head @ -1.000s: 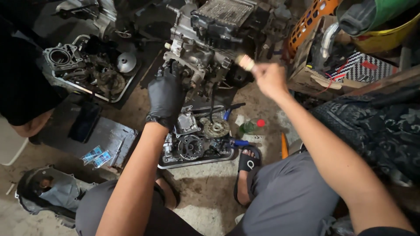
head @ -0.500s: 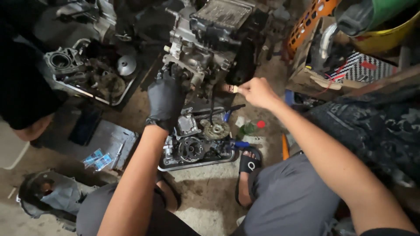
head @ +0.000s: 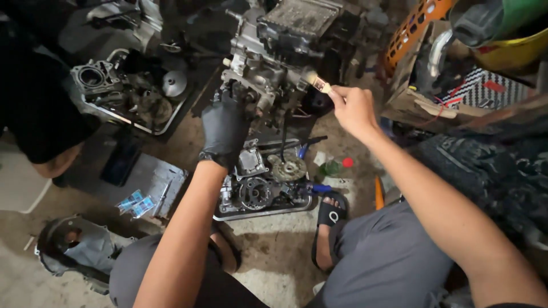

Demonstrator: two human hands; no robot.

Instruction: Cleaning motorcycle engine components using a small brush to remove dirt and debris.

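The left hand wears a black glove. It is curled tight around the lower left side of the engine and grips it. The right hand is bare. Its fingers are pinched shut on a small brush. The brush has a pale handle, and its soft tip touches the right side of the engine.

The engine is grey and dirty. It sits up off the ground, at the top middle of the view, between the two hands.

Below the engine lies a metal tray on the dusty floor. Round gears and other engine parts lie in it. A black sandal on the person's foot is just beside the right end of the tray. A small green thing with a red cap lies near it.

On the left is a second tray full of dark parts. A flat grey sheet with small blue packets lies near the left arm. A grey engine cover lies at the bottom left corner.

On the right, boxes and an orange crate crowd close to the right arm. The only bare floor is a pale patch between the person's knees, so the hands have little room on either side
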